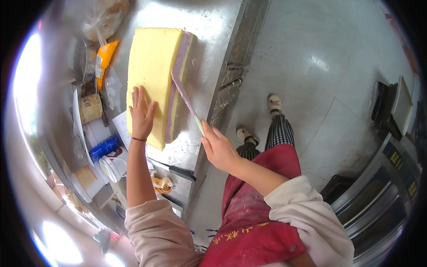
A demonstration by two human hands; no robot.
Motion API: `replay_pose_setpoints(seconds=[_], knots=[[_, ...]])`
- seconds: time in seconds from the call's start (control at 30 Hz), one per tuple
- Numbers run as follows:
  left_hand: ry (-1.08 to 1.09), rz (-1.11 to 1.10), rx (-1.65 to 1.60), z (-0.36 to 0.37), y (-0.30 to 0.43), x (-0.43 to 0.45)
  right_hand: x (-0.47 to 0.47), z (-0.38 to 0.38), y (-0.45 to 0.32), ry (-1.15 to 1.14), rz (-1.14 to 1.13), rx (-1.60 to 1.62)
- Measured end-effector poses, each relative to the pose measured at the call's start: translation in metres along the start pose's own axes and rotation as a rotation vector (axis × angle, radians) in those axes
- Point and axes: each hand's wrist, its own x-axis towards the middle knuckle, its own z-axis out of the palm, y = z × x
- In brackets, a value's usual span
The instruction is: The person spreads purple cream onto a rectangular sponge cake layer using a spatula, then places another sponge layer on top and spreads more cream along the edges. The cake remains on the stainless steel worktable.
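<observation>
A long yellow layered sponge cake (151, 63) with a purple filling lies on the metal worktable (208, 43). My left hand (142, 111) rests on its top with fingers spread, near the side away from the filling's visible edge. In my right hand (220, 147) is the pale green handle of a thin spatula (185, 98); its blade is coated in purple filling. The blade's tip touches the cake's side at the filling layer, about halfway along. Small purple smears mark the table beside the cake.
Beyond the cake's left side are an orange piping bag (105, 58), a clear plastic bag, a roll of tape (90, 107), a blue packet (104, 148) and white tubs (113, 167). A black-handled knife (181, 172) lies near the table's edge, by a wrapped pastry (162, 184). Trays (402, 103) stand far right.
</observation>
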Motion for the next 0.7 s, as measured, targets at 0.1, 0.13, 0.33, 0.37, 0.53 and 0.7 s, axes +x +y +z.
replay_pose_setpoints(seconds=[0.1,0.13,0.33,0.37,0.53,0.7], knots=[[0.015,0.022,-0.026,0.0,-0.011,-0.012,-0.023,0.0,0.006,0.116,-0.132,0.013],[0.014,0.038,-0.032,-0.001,-0.017,-0.018,-0.026,-0.003,0.01,0.132,-0.106,0.014],[0.022,0.15,-0.062,0.0,-0.045,-0.053,0.01,-0.015,0.028,0.32,-0.091,0.126],[0.027,0.161,-0.056,-0.001,-0.048,-0.057,0.017,-0.017,0.028,0.315,-0.062,0.151],[0.006,0.193,-0.054,0.0,-0.056,-0.053,0.05,-0.014,0.027,0.417,-0.148,0.018],[0.007,0.199,-0.024,0.005,-0.058,-0.048,0.063,-0.017,0.025,0.407,-0.153,-0.017]])
